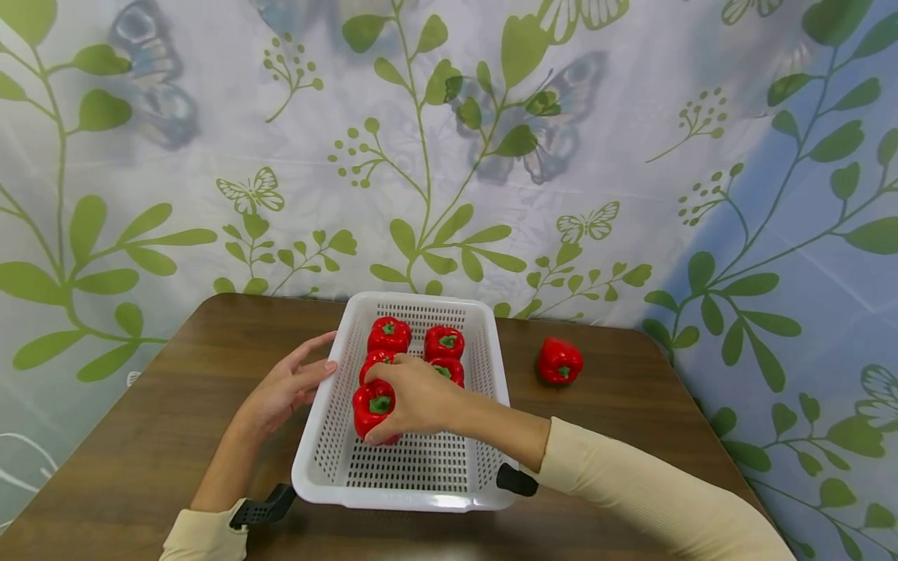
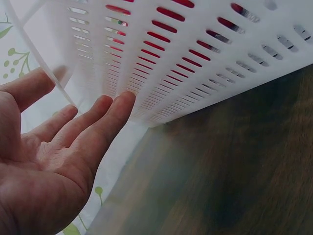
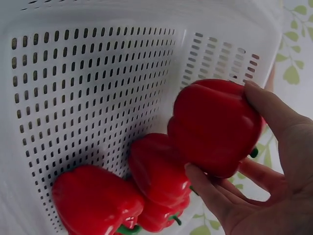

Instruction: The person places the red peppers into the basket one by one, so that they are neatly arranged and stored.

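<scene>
My right hand (image 1: 423,396) grips a red bell pepper (image 3: 215,127) between thumb and fingers, inside a white perforated plastic basket (image 1: 400,499). Its green stem faces up in the head view. Several more red bell peppers, such as a far-left one (image 1: 389,335) and a far-right one (image 1: 444,342), sit in the basket's far part; my right hand partly covers some of them. At the basket's left side is my left hand (image 1: 284,389), its fingers extended. In the left wrist view its fingertips (image 2: 126,100) touch or nearly touch the slotted outer wall.
One red bell pepper (image 1: 559,361) lies on the brown wooden table (image 1: 603,436), right of the basket. Behind the table hangs a curtain (image 1: 295,156) printed with leaves and butterflies. Black straps, one of them a left wrist band (image 1: 263,508), are near the basket's front corners.
</scene>
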Available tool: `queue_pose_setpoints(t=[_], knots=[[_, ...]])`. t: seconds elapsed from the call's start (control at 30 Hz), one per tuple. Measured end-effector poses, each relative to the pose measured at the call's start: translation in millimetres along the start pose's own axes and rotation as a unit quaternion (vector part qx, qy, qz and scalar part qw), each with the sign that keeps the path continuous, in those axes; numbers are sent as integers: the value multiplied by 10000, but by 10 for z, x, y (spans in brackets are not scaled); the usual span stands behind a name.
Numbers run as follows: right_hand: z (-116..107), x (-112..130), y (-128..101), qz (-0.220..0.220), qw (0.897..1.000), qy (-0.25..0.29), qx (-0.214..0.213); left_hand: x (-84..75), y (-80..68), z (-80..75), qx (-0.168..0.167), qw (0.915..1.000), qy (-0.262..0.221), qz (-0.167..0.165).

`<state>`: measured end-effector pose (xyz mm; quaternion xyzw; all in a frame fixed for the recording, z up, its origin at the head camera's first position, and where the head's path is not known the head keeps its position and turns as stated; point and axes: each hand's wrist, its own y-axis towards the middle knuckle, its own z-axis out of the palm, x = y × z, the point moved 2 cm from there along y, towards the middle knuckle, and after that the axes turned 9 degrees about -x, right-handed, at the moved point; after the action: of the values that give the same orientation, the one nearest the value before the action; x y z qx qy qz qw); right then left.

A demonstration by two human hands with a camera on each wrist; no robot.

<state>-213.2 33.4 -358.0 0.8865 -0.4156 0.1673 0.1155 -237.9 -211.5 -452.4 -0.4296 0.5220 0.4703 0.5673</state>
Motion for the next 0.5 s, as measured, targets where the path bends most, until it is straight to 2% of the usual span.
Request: queue_pose_setpoints(t=[0.17,0.5], knots=[[7,18,6,-155,9995,55,275,-9,7,12,-8,10000,33,-13],[49,-8,27,-128,9966,275,766,-8,-6,8,-51,9999,153,-13]])
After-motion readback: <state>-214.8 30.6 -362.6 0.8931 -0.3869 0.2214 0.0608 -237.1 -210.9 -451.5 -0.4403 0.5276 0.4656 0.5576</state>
